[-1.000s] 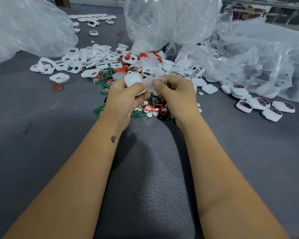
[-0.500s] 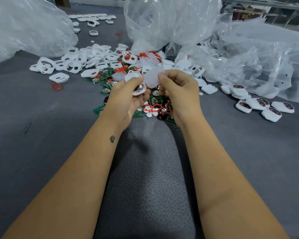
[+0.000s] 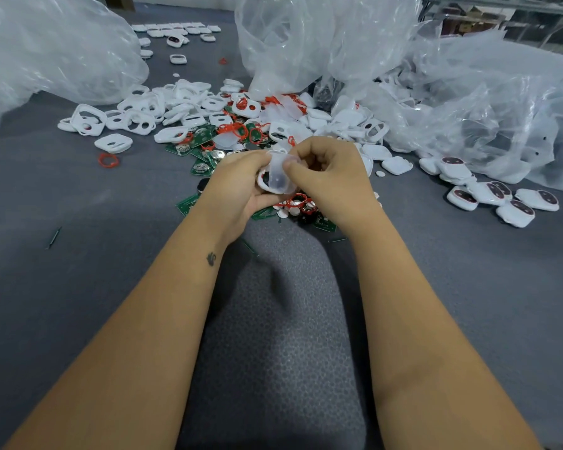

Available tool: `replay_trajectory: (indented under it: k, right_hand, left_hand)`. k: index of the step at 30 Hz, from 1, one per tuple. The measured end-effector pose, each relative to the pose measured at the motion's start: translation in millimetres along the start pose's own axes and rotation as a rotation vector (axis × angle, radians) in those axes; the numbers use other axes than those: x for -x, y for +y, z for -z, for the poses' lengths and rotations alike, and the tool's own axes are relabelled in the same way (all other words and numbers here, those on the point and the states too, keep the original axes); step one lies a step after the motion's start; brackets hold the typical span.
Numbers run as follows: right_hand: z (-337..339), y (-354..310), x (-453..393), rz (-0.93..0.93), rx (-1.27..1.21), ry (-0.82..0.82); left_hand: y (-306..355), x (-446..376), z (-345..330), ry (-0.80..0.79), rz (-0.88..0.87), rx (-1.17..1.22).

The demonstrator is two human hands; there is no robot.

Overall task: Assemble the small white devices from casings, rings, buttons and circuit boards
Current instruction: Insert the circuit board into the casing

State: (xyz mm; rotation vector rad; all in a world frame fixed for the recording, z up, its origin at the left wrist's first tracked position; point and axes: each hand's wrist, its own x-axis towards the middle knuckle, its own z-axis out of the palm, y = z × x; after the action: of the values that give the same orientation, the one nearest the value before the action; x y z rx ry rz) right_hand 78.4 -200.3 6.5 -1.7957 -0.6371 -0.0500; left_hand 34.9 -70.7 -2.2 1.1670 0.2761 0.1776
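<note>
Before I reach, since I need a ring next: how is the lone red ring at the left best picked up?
Pinch the red ring across its thin band, from straight above. It lies flat on the mat, apart from the pile, with bare mat all round.

A small hand-assembly workshop, with loose device parts spread over a grey padded work surface (image 3: 78, 287).

A heap of white casings (image 3: 182, 105), red rings (image 3: 108, 160) and green circuit boards (image 3: 202, 138) lies in the middle. Behind the heap stand big clear plastic bags (image 3: 322, 37). Right of the heap sits a cluster of finished white devices (image 3: 498, 196). Far behind it, more white parts lie in rows (image 3: 179, 27).
</note>
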Motion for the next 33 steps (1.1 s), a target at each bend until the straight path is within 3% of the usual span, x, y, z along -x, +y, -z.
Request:
replay_trajectory:
  k: [12, 18, 26, 33]
  right_hand:
    - [-3.5, 0.0, -0.7, -0.091, -0.011, 0.063]
    - [0.7, -1.7, -1.2, -0.138, -0.157, 0.051]
    - [-2.9, 0.8, -1.2, -0.086, -0.002, 0.022]
    - [-5.3, 1.7, -1.8, -0.013, 0.072, 0.092]
  left_hand:
    - [-0.2, 2.9, -5.7, -0.066, 0.075, 0.152]
    - [-1.2, 1.5, -4.7, -0.074, 0.072, 0.178]
    - [0.3, 2.6, -4.6, -0.071, 0.089, 0.189]
    - [0.7, 5.6, -6.3, -0.049, 0.103, 0.196]
